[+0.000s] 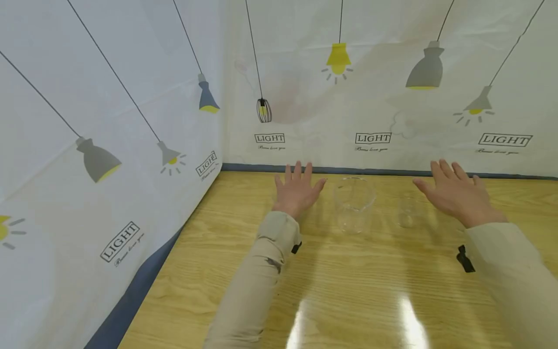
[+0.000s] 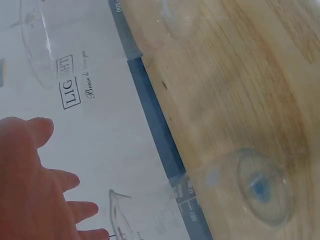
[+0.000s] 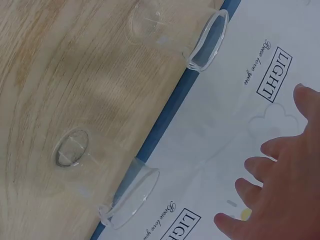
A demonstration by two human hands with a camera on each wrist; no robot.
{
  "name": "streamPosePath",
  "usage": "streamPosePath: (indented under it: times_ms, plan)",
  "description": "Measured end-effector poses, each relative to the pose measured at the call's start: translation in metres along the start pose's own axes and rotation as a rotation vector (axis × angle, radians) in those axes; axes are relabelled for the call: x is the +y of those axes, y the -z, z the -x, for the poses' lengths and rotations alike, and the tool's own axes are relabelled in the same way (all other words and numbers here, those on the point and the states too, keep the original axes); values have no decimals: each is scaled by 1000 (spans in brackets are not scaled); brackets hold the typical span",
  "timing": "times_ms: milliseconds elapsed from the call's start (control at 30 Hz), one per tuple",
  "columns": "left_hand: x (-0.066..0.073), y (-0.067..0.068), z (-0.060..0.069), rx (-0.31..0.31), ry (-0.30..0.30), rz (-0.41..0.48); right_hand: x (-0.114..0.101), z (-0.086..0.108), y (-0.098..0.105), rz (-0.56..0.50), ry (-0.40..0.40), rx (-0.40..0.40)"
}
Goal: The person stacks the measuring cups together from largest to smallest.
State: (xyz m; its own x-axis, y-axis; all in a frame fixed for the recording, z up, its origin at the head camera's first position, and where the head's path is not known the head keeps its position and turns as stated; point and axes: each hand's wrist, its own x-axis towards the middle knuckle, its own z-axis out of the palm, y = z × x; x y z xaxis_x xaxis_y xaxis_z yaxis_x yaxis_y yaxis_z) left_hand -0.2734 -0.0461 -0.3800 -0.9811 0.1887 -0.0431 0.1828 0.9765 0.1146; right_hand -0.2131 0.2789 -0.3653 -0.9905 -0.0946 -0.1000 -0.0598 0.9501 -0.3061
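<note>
My left hand (image 1: pixel 298 191), fingers spread, is to the left of a large clear glass beaker (image 1: pixel 354 206) and apart from it. A smaller clear glass beaker (image 1: pixel 407 213) stands right of the large one. Further right, my right hand (image 1: pixel 459 194) has its fingers straight and its thumb out, holding nothing. In the left wrist view, one glass beaker (image 2: pixel 262 187) with printed markings appears low and part of another glass (image 2: pixel 180 17) at the top; which ones they are I cannot tell. Both beakers (image 3: pixel 105 172) also show in the right wrist view.
The wooden table (image 1: pixel 348 281) runs up to a printed cloth backdrop (image 1: pixel 314 97) with lamp pictures and the word LIGHT. A second cloth side (image 1: pixel 144 194) borders the table at the left. Dark blue trim follows the cloth's lower edge.
</note>
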Motion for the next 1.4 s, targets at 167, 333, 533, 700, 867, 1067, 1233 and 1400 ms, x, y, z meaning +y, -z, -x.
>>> streamPosePath:
  times_ms: [167, 333, 533, 700, 867, 1067, 1233, 1400]
  plan:
    - [2, 4, 5, 31, -20, 15, -3, 5, 1, 39, 29, 54]
    - [12, 8, 16, 116, -62, 106, -8, 12, 5, 79, 56, 119]
    - [26, 4, 31, 210, -113, 203, -14, 20, 3, 35, 112, 160]
    - [35, -5, 45, 317, -185, 329, -21, 26, -5, -50, 204, 263]
    - [40, -14, 60, 410, -220, 546, -32, 33, -16, -233, 253, 377]
    - [44, -23, 75, 416, -177, 728, -46, 49, -29, -421, 216, 436]
    - [44, -34, 87, 376, -125, 844, -53, 60, -40, -524, 184, 438]
    - [45, -41, 92, 350, -100, 879, -58, 67, -50, -596, 143, 442]
